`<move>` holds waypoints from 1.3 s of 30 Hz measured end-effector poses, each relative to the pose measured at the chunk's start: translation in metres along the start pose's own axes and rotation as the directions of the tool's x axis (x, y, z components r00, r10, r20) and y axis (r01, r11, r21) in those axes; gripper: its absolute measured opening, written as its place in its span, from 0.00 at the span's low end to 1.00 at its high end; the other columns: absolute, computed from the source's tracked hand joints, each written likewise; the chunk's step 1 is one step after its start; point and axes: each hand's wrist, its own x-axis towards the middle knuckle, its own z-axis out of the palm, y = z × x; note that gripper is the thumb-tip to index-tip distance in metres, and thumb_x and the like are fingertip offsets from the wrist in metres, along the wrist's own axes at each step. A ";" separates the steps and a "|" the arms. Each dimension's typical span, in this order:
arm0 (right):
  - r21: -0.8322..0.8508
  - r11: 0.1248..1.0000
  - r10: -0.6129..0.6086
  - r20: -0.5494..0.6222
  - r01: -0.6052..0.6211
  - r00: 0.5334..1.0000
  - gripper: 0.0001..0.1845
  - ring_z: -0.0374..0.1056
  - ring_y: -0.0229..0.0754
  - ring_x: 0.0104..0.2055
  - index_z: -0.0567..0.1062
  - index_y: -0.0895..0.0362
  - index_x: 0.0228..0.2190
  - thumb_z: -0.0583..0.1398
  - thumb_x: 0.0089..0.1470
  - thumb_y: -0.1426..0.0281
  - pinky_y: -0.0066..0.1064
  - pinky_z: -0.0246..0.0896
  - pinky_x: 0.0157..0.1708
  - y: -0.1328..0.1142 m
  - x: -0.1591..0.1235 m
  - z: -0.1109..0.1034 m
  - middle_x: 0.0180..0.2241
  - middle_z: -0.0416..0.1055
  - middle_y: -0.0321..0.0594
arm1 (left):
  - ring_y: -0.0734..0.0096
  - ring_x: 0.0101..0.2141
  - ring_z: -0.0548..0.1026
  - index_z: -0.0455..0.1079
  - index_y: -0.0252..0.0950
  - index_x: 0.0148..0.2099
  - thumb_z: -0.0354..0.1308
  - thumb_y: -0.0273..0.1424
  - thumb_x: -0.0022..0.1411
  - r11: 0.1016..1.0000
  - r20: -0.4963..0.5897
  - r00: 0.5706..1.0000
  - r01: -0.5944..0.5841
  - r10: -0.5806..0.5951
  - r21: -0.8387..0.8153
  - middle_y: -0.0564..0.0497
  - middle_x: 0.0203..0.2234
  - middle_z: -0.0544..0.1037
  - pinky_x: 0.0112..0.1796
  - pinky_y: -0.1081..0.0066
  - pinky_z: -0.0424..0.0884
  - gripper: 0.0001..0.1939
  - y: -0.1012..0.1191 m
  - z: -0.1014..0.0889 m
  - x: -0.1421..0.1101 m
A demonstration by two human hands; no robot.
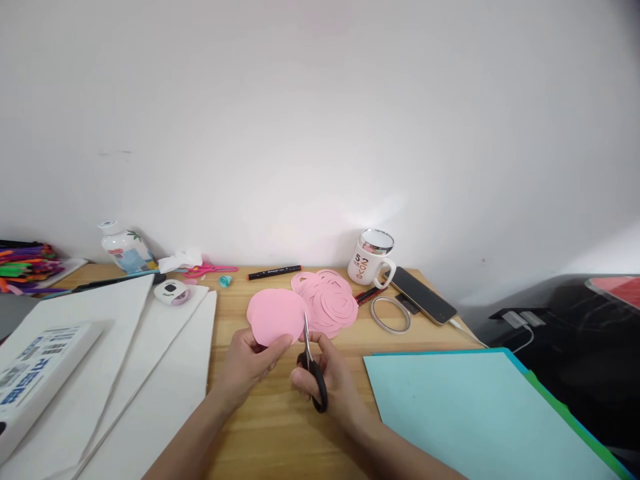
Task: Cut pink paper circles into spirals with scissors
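A pink paper piece (277, 317) with a wavy rounded outline is pinched at its lower edge by my left hand (253, 363), thumb on top. My right hand (333, 380) grips black-handled scissors (316, 383), fingers in the loops. Their metal blades point up and away from me, at the right edge of the paper. Whether the blades are parted or closed is hard to make out. Just behind the blades lies a loose pile of pink paper cutouts (333, 303), some ring-shaped with holes.
White sheets (175, 373) cover the left side, with a white box (45, 373) on them. Light blue sheets (480, 407) lie at right. Along the back stand a bottle (127, 250) and a mug (373, 260); a marker (275, 272), pink scissors (207, 269), and phone (425, 297) lie there.
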 end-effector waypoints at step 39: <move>0.060 0.998 0.014 0.003 -0.014 1.000 0.31 0.54 0.32 0.20 0.58 0.55 0.38 0.68 0.36 0.62 0.23 0.48 0.20 -0.004 0.000 0.004 0.20 0.62 0.26 | 0.82 0.13 0.52 0.56 0.35 0.14 0.61 0.40 0.46 0.997 0.026 0.999 0.042 -0.041 -0.061 0.60 0.07 0.57 0.16 0.76 0.47 0.21 -0.001 -0.001 0.000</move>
